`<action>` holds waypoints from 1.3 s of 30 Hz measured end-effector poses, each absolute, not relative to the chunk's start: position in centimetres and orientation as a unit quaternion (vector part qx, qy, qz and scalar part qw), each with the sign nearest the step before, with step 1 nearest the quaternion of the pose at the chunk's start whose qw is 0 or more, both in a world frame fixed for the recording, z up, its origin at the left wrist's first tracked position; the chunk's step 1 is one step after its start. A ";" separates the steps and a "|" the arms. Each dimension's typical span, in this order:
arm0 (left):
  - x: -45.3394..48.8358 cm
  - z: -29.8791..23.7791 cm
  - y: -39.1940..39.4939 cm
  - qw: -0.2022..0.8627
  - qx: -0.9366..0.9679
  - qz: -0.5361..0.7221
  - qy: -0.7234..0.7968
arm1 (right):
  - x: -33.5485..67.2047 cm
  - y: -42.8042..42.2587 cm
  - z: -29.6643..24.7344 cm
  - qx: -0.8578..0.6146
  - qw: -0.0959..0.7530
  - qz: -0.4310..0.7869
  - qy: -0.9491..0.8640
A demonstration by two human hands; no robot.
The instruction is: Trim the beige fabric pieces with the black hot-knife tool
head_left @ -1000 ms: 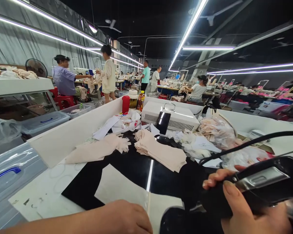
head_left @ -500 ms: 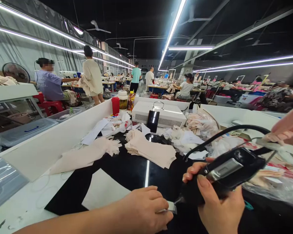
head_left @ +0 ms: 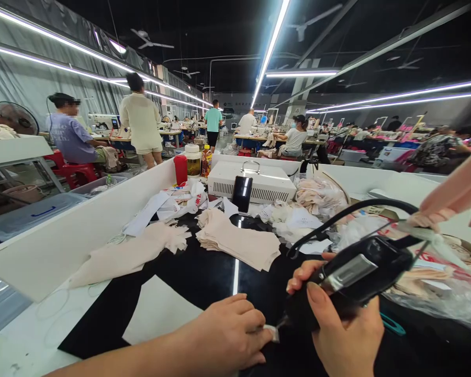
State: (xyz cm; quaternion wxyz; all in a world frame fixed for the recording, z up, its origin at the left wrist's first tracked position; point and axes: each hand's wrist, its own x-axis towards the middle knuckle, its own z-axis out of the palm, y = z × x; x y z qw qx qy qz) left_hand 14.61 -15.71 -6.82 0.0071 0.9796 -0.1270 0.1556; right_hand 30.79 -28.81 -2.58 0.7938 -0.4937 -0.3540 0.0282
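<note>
My right hand [head_left: 343,330] is wrapped round a black corded hand tool [head_left: 349,269] with a silver plate on its side. The tool slants down to the left, and its thin tip [head_left: 283,320] is blurred. My left hand [head_left: 235,332] is closed, fingers pinching a small whitish piece [head_left: 273,333] whose end sticks out close to the tip. Whether the tip touches it I cannot tell. A pale paper-like sheet [head_left: 157,309] lies by my left forearm on the black glossy surface [head_left: 220,283]. Pale cloth [head_left: 451,204] is tied at the tool's rear end.
Stacked beige fabric pieces [head_left: 237,241] and a beige fabric pile [head_left: 129,254] lie ahead. Behind them stand a phone [head_left: 242,193] and a white metal box [head_left: 255,180]. Plastic-bagged fabric [head_left: 435,293] and a teal tool [head_left: 392,324] are to the right. White side boards [head_left: 82,235] edge the table.
The view has shifted a little to the left in the picture. Less of the whitish piece shows beyond my left fingers. My right hand keeps its hold on the tool.
</note>
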 end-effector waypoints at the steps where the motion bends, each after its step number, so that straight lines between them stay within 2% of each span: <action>1: 14.5 -6.9 -15.7 0.010 0.979 0.158 -0.125 | 30.8 -28.8 -2.6 -0.491 0.795 0.027 -0.354; 26: 14.2 -6.9 -15.5 0.024 0.975 0.178 -0.132 | 30.5 -28.6 -2.0 -0.488 0.816 0.026 -0.308; 39: 14.3 -6.4 -15.7 0.025 0.976 0.172 -0.131 | 30.5 -28.8 -2.1 -0.522 0.792 0.029 -0.315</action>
